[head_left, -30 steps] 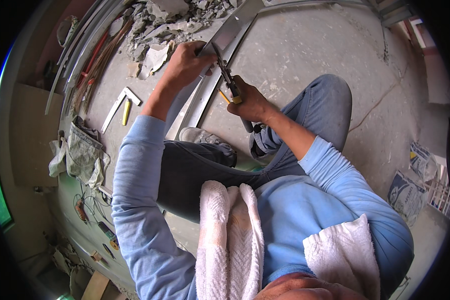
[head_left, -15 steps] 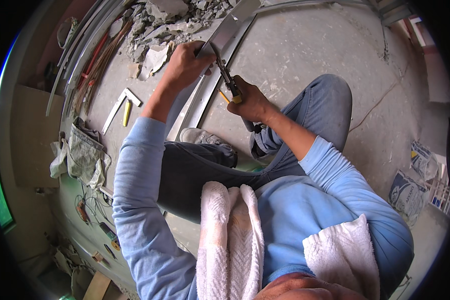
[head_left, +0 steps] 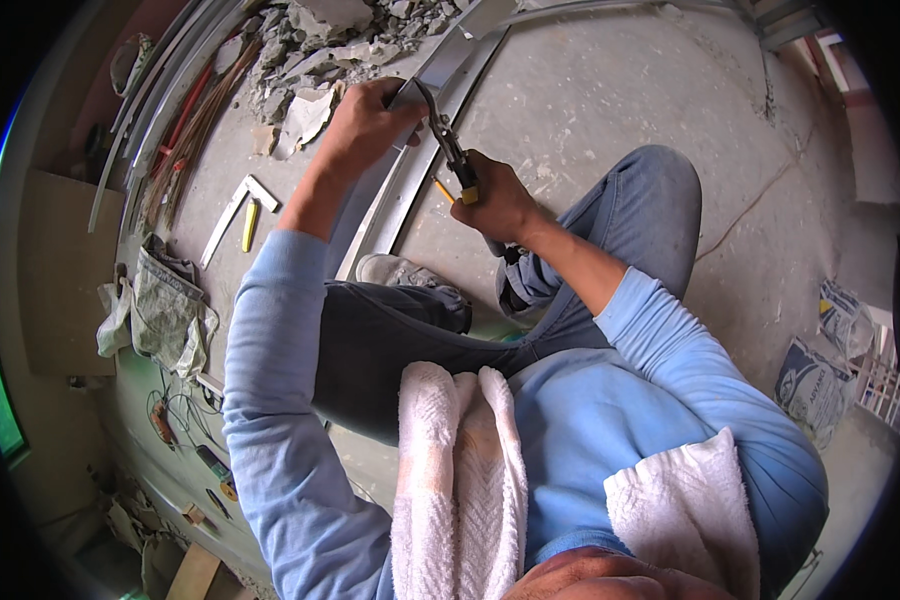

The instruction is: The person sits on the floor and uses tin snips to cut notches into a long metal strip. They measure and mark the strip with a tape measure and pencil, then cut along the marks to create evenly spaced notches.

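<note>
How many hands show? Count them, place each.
2: the left hand, upper centre, on the metal profile; the right hand, lower and rightward, gripping the dark plier-like tool. No others show.

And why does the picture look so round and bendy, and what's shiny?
Head view: the fisheye lens bends straight edges and leaves black corners; also in the head view, the window at the left rim glows green, and the metal strip has a soft sheen.

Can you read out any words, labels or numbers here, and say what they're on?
Grey-and-white bag at right: lettering shows, but I don't copy printed wording.
Second bag beside it: print too small to read.
Grey sack at left: any marks too blurred.
</note>
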Tool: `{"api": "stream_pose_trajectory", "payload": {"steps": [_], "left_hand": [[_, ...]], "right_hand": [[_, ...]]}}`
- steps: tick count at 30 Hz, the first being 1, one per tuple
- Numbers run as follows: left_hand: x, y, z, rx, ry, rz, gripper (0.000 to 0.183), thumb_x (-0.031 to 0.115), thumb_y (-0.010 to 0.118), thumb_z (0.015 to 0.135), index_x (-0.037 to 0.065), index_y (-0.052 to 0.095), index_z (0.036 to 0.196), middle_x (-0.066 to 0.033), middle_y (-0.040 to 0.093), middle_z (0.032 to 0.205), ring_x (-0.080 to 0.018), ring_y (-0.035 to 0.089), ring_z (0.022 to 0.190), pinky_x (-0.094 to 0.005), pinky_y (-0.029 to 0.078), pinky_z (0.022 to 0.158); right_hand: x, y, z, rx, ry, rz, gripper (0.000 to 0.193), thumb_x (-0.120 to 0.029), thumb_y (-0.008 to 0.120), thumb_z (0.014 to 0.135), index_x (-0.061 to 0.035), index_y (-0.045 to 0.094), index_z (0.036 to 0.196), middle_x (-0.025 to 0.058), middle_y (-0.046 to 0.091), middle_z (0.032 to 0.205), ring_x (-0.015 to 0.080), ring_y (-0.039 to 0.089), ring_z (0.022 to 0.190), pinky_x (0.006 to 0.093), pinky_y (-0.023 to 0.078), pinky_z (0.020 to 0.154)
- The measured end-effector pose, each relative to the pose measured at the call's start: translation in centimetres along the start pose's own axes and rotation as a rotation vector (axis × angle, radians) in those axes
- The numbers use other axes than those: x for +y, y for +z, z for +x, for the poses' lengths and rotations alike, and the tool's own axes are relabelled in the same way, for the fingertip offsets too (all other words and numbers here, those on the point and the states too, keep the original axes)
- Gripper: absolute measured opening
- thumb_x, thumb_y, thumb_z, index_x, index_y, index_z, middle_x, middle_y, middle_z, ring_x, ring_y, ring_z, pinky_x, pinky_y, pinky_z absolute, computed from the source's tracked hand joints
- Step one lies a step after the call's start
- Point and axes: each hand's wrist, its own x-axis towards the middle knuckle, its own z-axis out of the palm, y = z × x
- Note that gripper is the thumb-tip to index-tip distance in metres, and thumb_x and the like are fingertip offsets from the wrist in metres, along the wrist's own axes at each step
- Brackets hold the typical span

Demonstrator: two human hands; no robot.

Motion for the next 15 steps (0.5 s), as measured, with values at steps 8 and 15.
{"api": "stream_pose_trajectory", "payload": {"steps": [8,15], "left_hand": [[-1.3,-2.3,0.3,0.033,-0.06,-0.221,0.035,0.012,0.075,0.087,-0.006,0.065,0.114,-0.0118,0.073,0.086,-0.0171,0.07,0.072,-0.0335,0.057,0.063],[-1.1,-3.1,0.1,0.031,-0.135,-0.313,0.028,0.01,0.07,0.085,-0.008,0.064,0.107,-0.0124,0.07,0.089,-0.0171,0.067,0.075,-0.0327,0.056,0.068]], "right_hand": [[2.6,0.5,0.0,-0.027,0.006,0.095,0.075,-0.022,0.078,0.07,-0.0012,0.049,0.135,0.0201,0.063,0.115,0.0342,0.064,0.109,0.0417,0.05,0.097],[3.0,0.6,0.6,0.01,0.014,0.355,0.083,-0.02,0.086,0.073,-0.001,0.048,0.144,0.011,0.065,0.111,0.0264,0.064,0.103,0.037,0.051,0.093]]}}
